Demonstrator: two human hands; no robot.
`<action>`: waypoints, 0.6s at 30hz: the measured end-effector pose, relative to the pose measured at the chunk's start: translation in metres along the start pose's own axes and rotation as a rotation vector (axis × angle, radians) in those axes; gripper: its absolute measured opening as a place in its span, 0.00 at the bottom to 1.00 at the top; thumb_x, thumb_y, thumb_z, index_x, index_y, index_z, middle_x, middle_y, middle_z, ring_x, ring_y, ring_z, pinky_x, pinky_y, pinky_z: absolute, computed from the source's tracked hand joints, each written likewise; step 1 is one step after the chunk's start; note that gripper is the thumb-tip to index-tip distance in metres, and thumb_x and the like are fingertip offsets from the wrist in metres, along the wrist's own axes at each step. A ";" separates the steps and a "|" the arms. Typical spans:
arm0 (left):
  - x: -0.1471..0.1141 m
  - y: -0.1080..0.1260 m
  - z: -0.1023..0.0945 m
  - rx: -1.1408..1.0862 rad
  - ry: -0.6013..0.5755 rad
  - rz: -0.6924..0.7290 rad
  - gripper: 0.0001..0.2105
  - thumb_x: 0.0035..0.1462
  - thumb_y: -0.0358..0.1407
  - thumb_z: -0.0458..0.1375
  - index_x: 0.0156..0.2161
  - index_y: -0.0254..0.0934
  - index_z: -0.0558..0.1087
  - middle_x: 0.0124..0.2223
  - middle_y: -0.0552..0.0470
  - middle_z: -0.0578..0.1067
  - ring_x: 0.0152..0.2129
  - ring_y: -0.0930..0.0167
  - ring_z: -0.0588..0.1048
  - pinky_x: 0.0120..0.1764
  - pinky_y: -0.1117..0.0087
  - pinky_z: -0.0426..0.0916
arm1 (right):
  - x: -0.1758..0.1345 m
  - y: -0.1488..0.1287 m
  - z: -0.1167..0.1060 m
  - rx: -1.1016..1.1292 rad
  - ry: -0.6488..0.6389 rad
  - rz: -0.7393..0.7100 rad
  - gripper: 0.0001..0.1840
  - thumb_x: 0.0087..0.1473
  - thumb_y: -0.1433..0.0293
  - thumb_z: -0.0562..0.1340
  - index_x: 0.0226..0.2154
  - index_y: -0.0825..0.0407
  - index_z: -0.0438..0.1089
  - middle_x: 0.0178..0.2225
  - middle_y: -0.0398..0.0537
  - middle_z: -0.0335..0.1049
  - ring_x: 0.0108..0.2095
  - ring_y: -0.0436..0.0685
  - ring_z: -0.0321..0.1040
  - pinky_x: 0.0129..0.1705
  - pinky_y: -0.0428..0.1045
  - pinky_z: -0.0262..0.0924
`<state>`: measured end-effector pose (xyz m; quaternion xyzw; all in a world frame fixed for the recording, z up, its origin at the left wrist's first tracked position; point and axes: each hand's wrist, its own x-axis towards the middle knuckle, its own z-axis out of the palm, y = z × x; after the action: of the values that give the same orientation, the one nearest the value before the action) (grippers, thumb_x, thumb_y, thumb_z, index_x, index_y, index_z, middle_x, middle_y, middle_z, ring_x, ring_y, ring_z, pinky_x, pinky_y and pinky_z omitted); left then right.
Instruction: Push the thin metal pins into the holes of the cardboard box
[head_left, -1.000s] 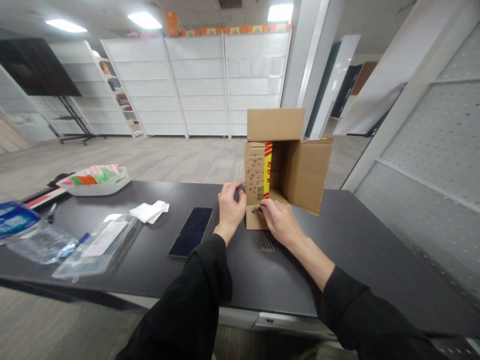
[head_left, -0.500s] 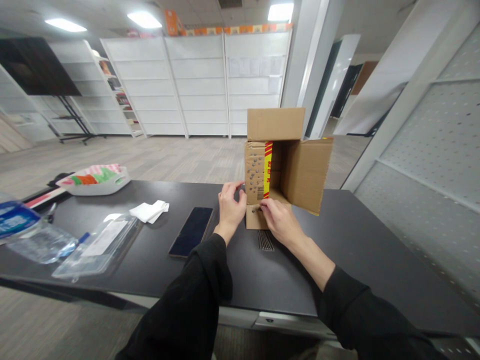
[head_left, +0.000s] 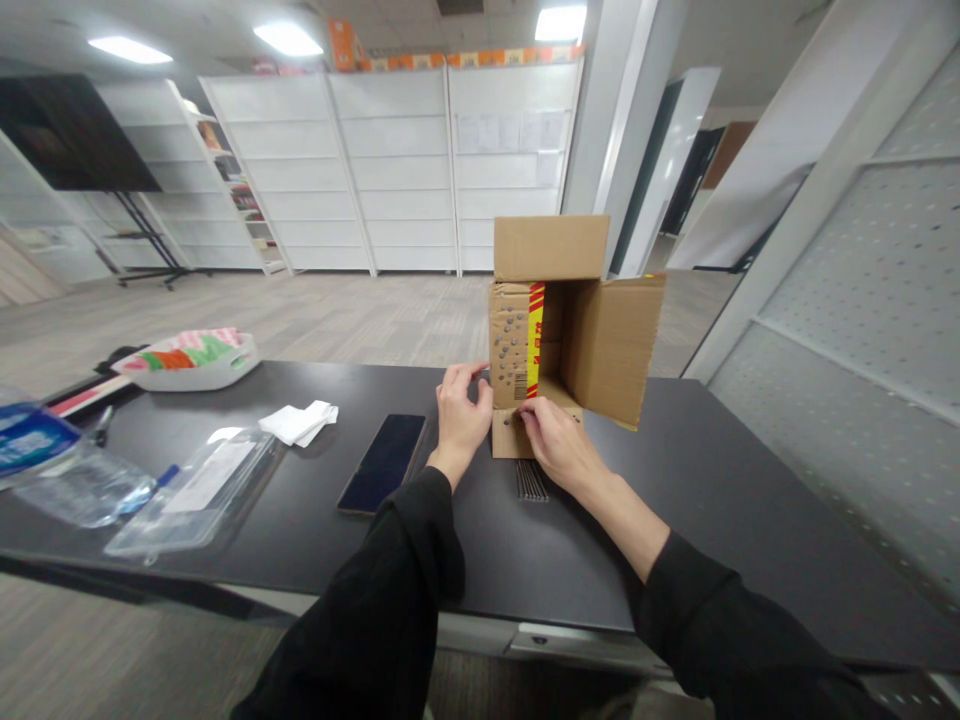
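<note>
Near the far edge of the desk [head_left: 735, 490], right of its middle, stands an open brown cardboard box [head_left: 574, 335], with a strip of yellow-and-red tape down its front. Small dark round spots dot its left flap [head_left: 511, 350]; more mark its lower flap [head_left: 506, 445].

The right hand [head_left: 561, 440] pinches at the lower flap and seems to grasp a small dark piece [head_left: 519, 412], mostly hidden by the fingers. The left hand [head_left: 463, 415] is loosely curled and grasps nothing visible, just beside the box's left side; whether it touches, I cannot tell.

Between the box and the near edge lies a bundle of thin, dark metal rods [head_left: 532, 484], below the pinching fingers. A careless drop of the right wrist could sweep them apart, and a loose one could roll off the near edge. Uneven pressure on the thin flap could bend or tear it. The box looks light, so a hard push could slide it towards the far edge, especially if the left hand gives no support. If the rods have sharp tips, too small to judge here, they could prick a finger. The flat black phone [head_left: 382, 465], beside the left sleeve [head_left: 397, 570], could be knocked by a leftward elbow.
</note>
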<state>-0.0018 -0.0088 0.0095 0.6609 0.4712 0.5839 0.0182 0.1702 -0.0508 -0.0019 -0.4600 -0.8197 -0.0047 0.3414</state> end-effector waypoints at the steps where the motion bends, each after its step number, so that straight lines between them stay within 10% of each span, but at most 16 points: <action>1: 0.000 0.000 0.000 -0.001 0.001 0.001 0.12 0.58 0.25 0.55 0.44 0.39 0.75 0.42 0.48 0.77 0.42 0.66 0.76 0.48 0.62 0.69 | 0.000 0.000 0.000 -0.009 -0.004 -0.001 0.10 0.68 0.70 0.48 0.42 0.51 0.64 0.38 0.56 0.74 0.39 0.61 0.71 0.40 0.53 0.63; 18: 0.000 0.000 0.000 -0.022 0.008 0.001 0.13 0.57 0.25 0.55 0.44 0.38 0.76 0.42 0.48 0.78 0.42 0.66 0.76 0.48 0.62 0.68 | -0.001 -0.002 -0.001 0.001 -0.028 -0.085 0.13 0.70 0.67 0.47 0.43 0.50 0.66 0.37 0.53 0.73 0.38 0.60 0.70 0.40 0.51 0.61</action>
<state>-0.0014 -0.0086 0.0094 0.6587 0.4644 0.5915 0.0232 0.1694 -0.0534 -0.0007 -0.4247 -0.8431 -0.0124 0.3297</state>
